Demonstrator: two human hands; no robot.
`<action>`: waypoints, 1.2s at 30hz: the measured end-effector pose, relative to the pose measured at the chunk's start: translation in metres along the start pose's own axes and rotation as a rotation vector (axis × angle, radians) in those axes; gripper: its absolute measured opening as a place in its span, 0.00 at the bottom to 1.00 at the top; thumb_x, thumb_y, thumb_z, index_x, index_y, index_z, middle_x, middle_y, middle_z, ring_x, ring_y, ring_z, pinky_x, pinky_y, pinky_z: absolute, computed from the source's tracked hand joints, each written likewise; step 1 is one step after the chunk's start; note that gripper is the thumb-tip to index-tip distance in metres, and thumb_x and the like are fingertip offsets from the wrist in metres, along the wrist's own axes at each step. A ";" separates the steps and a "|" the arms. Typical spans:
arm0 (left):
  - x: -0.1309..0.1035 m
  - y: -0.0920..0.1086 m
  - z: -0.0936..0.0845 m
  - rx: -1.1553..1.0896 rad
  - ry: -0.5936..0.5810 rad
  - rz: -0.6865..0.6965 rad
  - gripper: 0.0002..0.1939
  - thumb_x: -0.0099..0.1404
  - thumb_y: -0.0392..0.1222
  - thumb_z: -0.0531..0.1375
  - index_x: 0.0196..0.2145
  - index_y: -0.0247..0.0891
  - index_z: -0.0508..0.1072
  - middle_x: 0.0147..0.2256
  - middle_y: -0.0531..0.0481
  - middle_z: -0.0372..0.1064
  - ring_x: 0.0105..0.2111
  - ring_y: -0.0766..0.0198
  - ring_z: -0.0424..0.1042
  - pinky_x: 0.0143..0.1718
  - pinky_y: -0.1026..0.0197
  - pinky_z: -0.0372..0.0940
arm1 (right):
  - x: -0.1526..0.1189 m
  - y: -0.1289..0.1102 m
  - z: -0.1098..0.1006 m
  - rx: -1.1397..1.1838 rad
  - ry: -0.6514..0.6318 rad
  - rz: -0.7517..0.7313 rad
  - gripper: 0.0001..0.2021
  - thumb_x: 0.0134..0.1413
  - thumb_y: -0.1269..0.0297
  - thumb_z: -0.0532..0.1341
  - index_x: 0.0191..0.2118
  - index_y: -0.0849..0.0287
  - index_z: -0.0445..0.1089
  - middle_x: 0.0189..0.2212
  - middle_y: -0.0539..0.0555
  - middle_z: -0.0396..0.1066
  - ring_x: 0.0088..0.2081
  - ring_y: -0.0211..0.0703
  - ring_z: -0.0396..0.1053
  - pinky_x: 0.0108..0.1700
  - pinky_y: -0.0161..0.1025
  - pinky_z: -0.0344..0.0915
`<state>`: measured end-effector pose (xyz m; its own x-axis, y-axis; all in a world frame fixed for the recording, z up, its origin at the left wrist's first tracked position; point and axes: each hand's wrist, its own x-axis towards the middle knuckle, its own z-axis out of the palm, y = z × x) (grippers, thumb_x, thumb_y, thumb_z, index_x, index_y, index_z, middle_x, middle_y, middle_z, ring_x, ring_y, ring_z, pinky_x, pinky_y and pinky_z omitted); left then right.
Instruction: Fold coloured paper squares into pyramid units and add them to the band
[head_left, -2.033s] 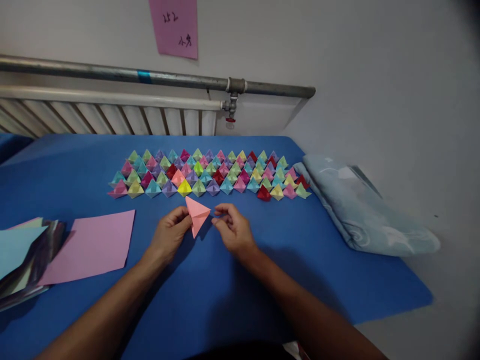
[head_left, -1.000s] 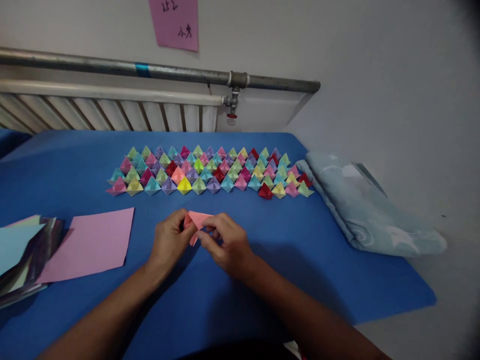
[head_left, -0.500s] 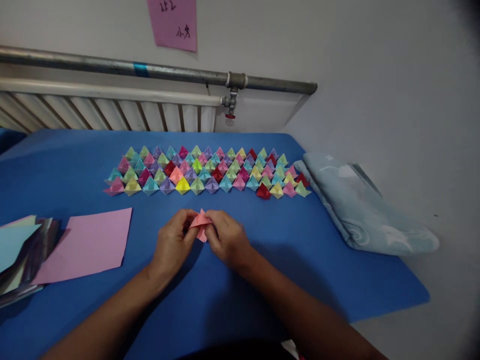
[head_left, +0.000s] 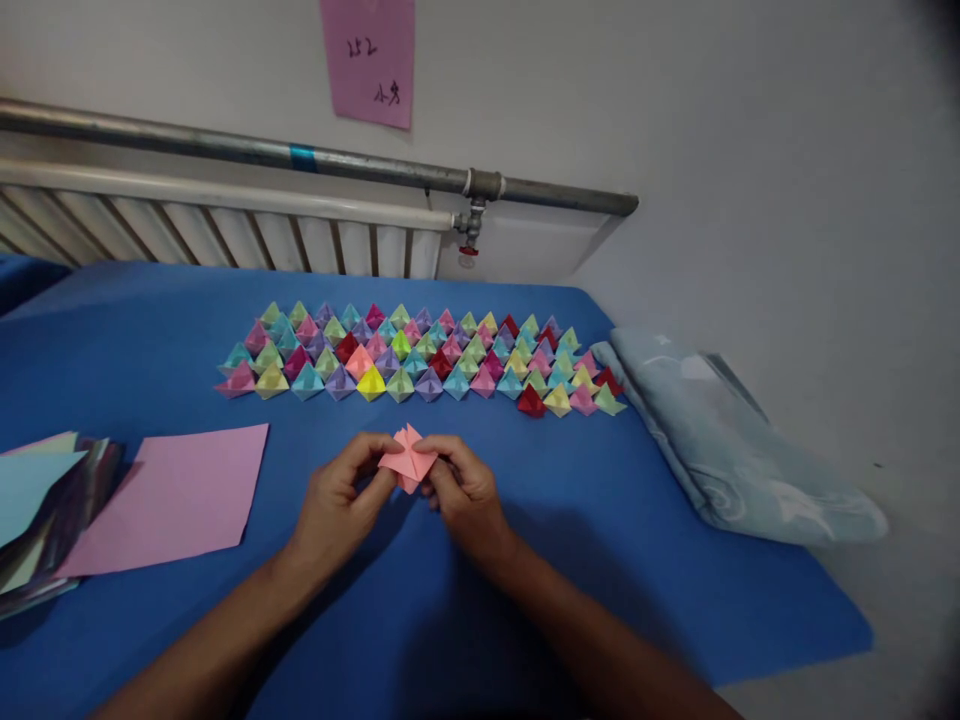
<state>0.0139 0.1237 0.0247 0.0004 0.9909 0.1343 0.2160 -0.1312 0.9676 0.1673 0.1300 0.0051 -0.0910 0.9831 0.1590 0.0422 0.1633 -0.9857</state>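
Note:
A small coral-pink folded paper piece [head_left: 409,464] is held above the blue tabletop between both hands. My left hand [head_left: 337,500] pinches its left corner, thumb against the index finger. On the other side, my right hand [head_left: 466,492] grips the right corner the same way. Pointed flaps stick out at the paper's top and bottom, with creases meeting near its middle. Beyond the hands stand several rows of folded paper boats [head_left: 400,384] in many colours, set close together.
At left a flat pink sheet [head_left: 202,490] lies partly under a stack of coloured paper [head_left: 37,490]. A folded grey-green cloth [head_left: 720,440] rests at the right edge of the blue table [head_left: 337,640]. Behind run a radiator [head_left: 247,230] and a metal pipe [head_left: 375,165].
The coral-pink paper has been opened wider and flattened between the fingers, its front face now showing more. The whole view has shifted slightly, so the surroundings sit a little lower.

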 end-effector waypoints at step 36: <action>0.010 0.010 0.000 -0.205 -0.083 -0.357 0.12 0.48 0.50 0.69 0.27 0.40 0.79 0.24 0.52 0.71 0.26 0.65 0.65 0.29 0.63 0.59 | 0.010 -0.007 -0.003 0.184 0.009 0.215 0.09 0.48 0.56 0.64 0.28 0.56 0.68 0.24 0.46 0.65 0.27 0.35 0.62 0.34 0.35 0.61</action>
<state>0.0166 0.1323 0.0361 0.0411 0.9730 -0.2273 0.0182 0.2267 0.9738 0.1696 0.1389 0.0136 -0.0904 0.9944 -0.0549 -0.1214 -0.0657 -0.9904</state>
